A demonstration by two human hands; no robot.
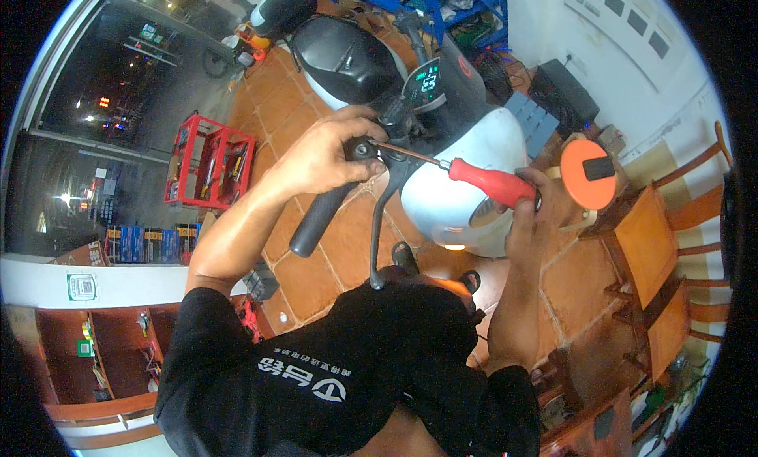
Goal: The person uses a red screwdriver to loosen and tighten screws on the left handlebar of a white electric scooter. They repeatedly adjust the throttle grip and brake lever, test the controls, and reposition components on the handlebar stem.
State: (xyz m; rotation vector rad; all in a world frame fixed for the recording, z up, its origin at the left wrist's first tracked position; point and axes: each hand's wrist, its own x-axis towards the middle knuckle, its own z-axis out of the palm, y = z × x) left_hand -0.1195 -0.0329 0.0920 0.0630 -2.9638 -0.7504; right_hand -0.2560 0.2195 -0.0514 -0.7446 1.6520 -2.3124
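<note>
My left hand is closed around a small black switch housing beside the rubber handlebar grip of an electric scooter. A screwdriver with a red handle is in my right hand, whose fingers wrap the handle's end. Its thin shaft points left, with the tip at or very close to the housing; exact contact is too small to tell. Below hangs a black brake lever. The scooter has a white front body, a lit display and a black seat.
A red tool cart stands on the tiled floor to the left. To the right are a round orange stool and wooden chairs. Blue shelving is at the back. Wooden compartments lie at the lower left.
</note>
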